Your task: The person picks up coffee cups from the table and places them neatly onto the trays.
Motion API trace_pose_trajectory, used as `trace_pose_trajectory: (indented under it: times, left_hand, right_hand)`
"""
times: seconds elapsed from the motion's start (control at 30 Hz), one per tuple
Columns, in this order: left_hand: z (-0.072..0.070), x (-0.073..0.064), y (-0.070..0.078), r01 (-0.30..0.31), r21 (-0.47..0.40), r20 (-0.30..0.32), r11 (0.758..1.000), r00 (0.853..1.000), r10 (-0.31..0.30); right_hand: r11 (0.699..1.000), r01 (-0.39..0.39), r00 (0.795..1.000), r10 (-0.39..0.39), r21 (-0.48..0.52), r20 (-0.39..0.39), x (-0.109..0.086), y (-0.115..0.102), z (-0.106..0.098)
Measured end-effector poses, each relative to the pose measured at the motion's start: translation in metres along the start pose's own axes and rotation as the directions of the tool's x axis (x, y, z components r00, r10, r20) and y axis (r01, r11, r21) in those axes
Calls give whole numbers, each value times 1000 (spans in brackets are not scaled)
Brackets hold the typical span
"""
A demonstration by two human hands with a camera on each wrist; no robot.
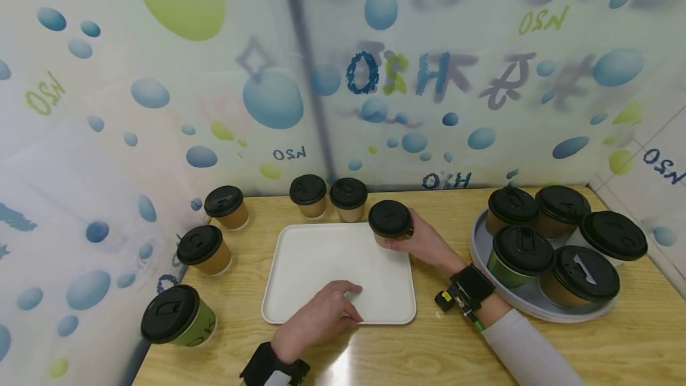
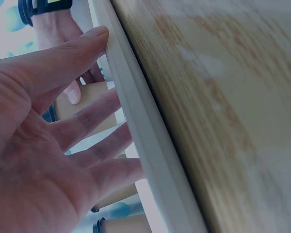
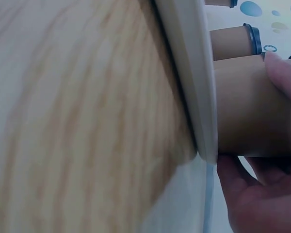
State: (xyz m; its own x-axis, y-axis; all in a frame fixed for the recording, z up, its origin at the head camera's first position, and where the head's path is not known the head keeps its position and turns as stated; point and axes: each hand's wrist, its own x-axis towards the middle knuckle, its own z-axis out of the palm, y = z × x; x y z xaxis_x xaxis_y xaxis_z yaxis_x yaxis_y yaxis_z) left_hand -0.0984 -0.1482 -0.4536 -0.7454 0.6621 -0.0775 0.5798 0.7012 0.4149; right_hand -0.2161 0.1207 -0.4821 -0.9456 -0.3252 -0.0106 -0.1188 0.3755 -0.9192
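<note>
A brown paper coffee cup (image 1: 389, 220) with a black lid is at the far right corner of the white rectangular tray (image 1: 321, 255). My right hand (image 1: 426, 242) grips it from the right side; in the right wrist view, thumb and fingers wrap round the cup's brown wall (image 3: 252, 107), its base by the tray rim. My left hand (image 1: 321, 313) reaches over the tray's near edge, fingers loosely bent and holding nothing. In the left wrist view its fingertips are at the tray's rim (image 2: 140, 131); I cannot tell how firmly they touch it.
Two lidded brown cups (image 1: 308, 196) stand behind the tray. Left of it are two more brown cups (image 1: 214, 258) and a green cup (image 1: 199, 325). At right, a round grey tray (image 1: 536, 308) holds several lidded cups. A printed curtain (image 1: 343, 136) borders the table's back.
</note>
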Motion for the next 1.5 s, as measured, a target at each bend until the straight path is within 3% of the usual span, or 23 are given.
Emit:
trace_pose_trajectory:
  times: [0.5,0.7,0.83,1.0,1.2,1.33,1.5]
  left_hand:
    - [1,0,0,6,-5,-7,1000,1000,-6]
    - [2,1,0,2,-12,-2,1000,1000,-2]
    - [2,1,0,0,-10,-3,1000,1000,0]
    - [2,-1,0,-7,-1,-16,1000,1000,7]
    - [1,-1,1,-4,-6,-16,1000,1000,4]
    - [1,-1,1,2,-9,-13,1000,1000,-2]
    - [2,-1,1,4,3,-12,1000,1000,-4]
  right_hand:
    - [1000,13,1000,-13,7,15,-1,0,-1]
    - [998,-57,998,57,-27,3,-17,-1,-6]
    - [990,-103,994,99,-100,-45,-30,-3,-10]
    - [951,-107,991,80,-289,-103,-43,-8,-13]
    - [875,-61,997,28,-481,-75,-54,-10,-11]
    - [852,-64,998,56,-519,-31,-56,-9,-8]
    - [856,-103,990,139,-507,33,-57,-10,-5]
